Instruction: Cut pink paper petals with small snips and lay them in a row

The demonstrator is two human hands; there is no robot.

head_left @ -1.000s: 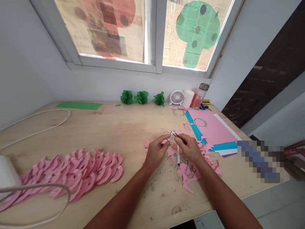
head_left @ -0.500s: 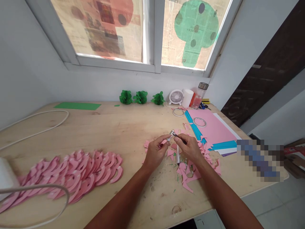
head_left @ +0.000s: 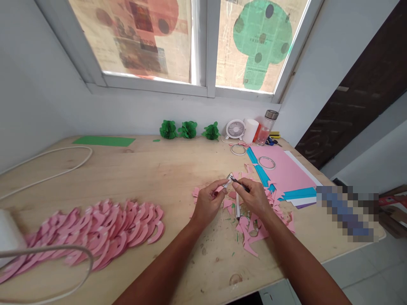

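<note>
My left hand (head_left: 207, 204) is closed in a pinch on a small, thin whitish piece (head_left: 227, 184), whose kind is too small to tell. Between the thumb and fingers of my right hand (head_left: 255, 197) is a slim dark tool (head_left: 237, 181). The tool's tip meets the whitish piece just in front of both hands, where something silvery shows. Below them a white pen-like stick (head_left: 237, 207) with a dark end lies on the wooden table (head_left: 178, 169). Pink paper scraps (head_left: 254, 233) and tiny green bits are scattered around and under my right hand.
Overlapping pink paper cutouts (head_left: 104, 233) cover the left front. Cables loop nearby. Pink, blue and white sheets (head_left: 286, 169) lie at right with a tape roll (head_left: 266, 162). Along the wall stand green paper shapes (head_left: 187, 129), a small fan (head_left: 235, 128) and a glass bottle (head_left: 266, 127).
</note>
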